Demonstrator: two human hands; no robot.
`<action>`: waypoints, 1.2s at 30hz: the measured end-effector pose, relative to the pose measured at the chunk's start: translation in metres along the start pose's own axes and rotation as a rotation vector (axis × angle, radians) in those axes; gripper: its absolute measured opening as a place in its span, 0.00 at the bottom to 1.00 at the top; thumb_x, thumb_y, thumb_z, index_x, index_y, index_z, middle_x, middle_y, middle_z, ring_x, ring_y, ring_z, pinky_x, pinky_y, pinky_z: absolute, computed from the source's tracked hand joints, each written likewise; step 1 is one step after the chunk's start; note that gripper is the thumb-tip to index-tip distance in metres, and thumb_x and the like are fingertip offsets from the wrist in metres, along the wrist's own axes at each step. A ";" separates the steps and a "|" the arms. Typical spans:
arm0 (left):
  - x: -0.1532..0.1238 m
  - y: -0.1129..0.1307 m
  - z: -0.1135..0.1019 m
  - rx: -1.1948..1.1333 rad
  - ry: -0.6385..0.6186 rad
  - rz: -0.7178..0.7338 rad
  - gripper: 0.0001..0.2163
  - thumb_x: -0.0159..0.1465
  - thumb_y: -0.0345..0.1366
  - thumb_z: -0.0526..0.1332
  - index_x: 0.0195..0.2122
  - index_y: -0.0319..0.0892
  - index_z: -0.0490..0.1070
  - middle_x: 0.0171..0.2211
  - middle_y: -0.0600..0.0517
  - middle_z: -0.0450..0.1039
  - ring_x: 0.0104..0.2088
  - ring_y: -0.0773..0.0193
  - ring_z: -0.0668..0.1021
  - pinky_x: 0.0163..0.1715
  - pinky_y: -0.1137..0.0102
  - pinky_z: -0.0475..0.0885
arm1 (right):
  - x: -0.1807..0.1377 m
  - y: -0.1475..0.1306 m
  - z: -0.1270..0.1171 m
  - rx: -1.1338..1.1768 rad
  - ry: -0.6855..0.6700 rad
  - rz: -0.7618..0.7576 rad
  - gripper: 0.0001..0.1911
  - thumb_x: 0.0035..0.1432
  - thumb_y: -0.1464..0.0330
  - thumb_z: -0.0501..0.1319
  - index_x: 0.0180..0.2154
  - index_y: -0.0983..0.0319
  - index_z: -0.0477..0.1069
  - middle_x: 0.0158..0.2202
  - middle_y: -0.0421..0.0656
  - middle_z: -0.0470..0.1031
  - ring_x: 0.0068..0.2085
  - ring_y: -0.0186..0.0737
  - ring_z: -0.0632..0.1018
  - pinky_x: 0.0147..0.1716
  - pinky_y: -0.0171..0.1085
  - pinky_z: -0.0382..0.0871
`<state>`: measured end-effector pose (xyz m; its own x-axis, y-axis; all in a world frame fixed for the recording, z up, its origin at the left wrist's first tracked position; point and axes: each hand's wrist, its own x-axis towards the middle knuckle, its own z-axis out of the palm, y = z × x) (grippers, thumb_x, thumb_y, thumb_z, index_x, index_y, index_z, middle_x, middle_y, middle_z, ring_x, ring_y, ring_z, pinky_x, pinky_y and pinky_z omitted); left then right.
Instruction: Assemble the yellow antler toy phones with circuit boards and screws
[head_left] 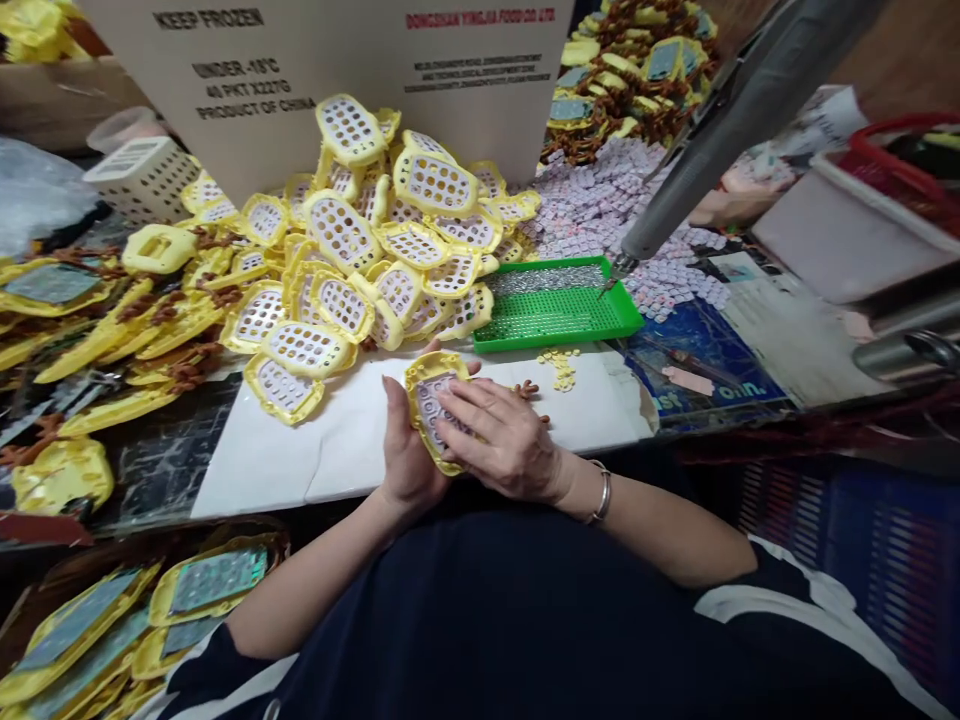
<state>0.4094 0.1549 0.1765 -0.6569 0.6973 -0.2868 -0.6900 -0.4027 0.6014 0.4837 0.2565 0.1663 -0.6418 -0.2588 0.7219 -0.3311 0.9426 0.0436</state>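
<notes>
A yellow plastic shell (415,372) with a pale keypad sheet (431,398) set inside it is held just above the front of the white work sheet. My left hand (411,455) cradles the shell from below and the left, its thumb up along the near rim. Across the shell's right half lies my right hand (502,440), its fingers stretched out and resting on the keypad sheet. Those fingers cover part of the sheet. Brown antler-shaped pieces (527,390) lie just beyond my right hand, near small yellow buttons (559,368).
A heap of yellow shells (341,232) rises behind the white sheet (330,450). A green tray (559,335) holds small metal screws. Small whitish pieces (600,190) are piled behind it. A hanging power screwdriver (675,170) reaches over the tray. Assembled shells (56,283) crowd the left.
</notes>
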 end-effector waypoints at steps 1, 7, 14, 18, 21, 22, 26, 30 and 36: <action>0.000 0.001 0.000 0.002 0.013 -0.010 0.27 0.65 0.58 0.52 0.56 0.45 0.68 0.42 0.46 0.79 0.51 0.55 0.78 0.52 0.62 0.73 | -0.002 0.000 -0.003 0.021 0.006 -0.007 0.13 0.65 0.67 0.54 0.40 0.65 0.75 0.46 0.52 0.79 0.53 0.47 0.77 0.51 0.49 0.74; 0.003 0.010 0.004 0.035 0.069 0.004 0.27 0.64 0.58 0.53 0.53 0.43 0.70 0.42 0.44 0.79 0.46 0.52 0.80 0.46 0.59 0.77 | -0.024 0.031 -0.040 0.029 0.021 0.272 0.12 0.63 0.74 0.52 0.43 0.65 0.73 0.40 0.47 0.80 0.41 0.40 0.79 0.41 0.40 0.74; 0.006 0.010 0.004 0.024 0.152 -0.007 0.26 0.66 0.56 0.51 0.49 0.40 0.73 0.41 0.43 0.79 0.46 0.52 0.80 0.43 0.61 0.79 | -0.075 0.075 -0.055 -0.223 -0.324 0.496 0.07 0.61 0.72 0.59 0.35 0.63 0.77 0.34 0.45 0.76 0.36 0.42 0.75 0.36 0.39 0.69; 0.006 0.010 0.012 0.013 0.196 -0.031 0.28 0.68 0.55 0.45 0.52 0.38 0.71 0.39 0.41 0.79 0.43 0.52 0.81 0.44 0.58 0.78 | -0.082 0.074 -0.053 -0.185 -0.441 0.533 0.05 0.60 0.69 0.62 0.35 0.62 0.77 0.33 0.44 0.74 0.37 0.40 0.73 0.37 0.37 0.67; 0.006 0.013 0.020 -0.008 0.297 -0.058 0.29 0.70 0.52 0.41 0.53 0.36 0.70 0.37 0.41 0.80 0.40 0.54 0.82 0.45 0.58 0.78 | -0.077 0.073 -0.054 -0.185 -0.449 0.535 0.06 0.61 0.71 0.61 0.32 0.63 0.76 0.32 0.45 0.73 0.37 0.40 0.72 0.36 0.37 0.66; 0.006 0.014 0.023 -0.018 0.323 -0.066 0.29 0.70 0.52 0.40 0.52 0.35 0.71 0.36 0.41 0.80 0.39 0.55 0.82 0.45 0.59 0.78 | -0.074 0.073 -0.055 -0.187 -0.430 0.524 0.07 0.61 0.72 0.60 0.32 0.64 0.76 0.31 0.45 0.73 0.36 0.39 0.72 0.35 0.36 0.66; 0.008 0.014 0.030 -0.024 0.342 -0.050 0.29 0.70 0.51 0.40 0.53 0.35 0.71 0.34 0.41 0.80 0.34 0.56 0.83 0.43 0.60 0.78 | -0.055 0.065 -0.057 0.078 -0.132 0.557 0.07 0.64 0.73 0.57 0.37 0.66 0.74 0.32 0.43 0.75 0.34 0.33 0.75 0.34 0.32 0.69; 0.012 0.006 0.036 -0.012 0.316 -0.070 0.28 0.70 0.50 0.40 0.56 0.38 0.70 0.34 0.42 0.80 0.32 0.57 0.83 0.44 0.59 0.78 | -0.032 0.045 -0.053 0.504 0.094 0.531 0.09 0.63 0.74 0.57 0.41 0.65 0.75 0.32 0.41 0.76 0.33 0.30 0.75 0.36 0.29 0.71; 0.013 -0.006 0.050 0.017 0.291 -0.103 0.27 0.70 0.51 0.41 0.58 0.41 0.69 0.36 0.43 0.80 0.34 0.56 0.82 0.47 0.58 0.76 | -0.023 0.022 -0.030 0.582 0.003 0.507 0.10 0.60 0.72 0.58 0.39 0.63 0.78 0.32 0.41 0.75 0.34 0.30 0.74 0.35 0.28 0.70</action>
<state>0.4200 0.1958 0.2061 -0.6450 0.5339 -0.5467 -0.7538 -0.3273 0.5698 0.5121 0.2895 0.1715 -0.8107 0.1766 0.5582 -0.3076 0.6827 -0.6627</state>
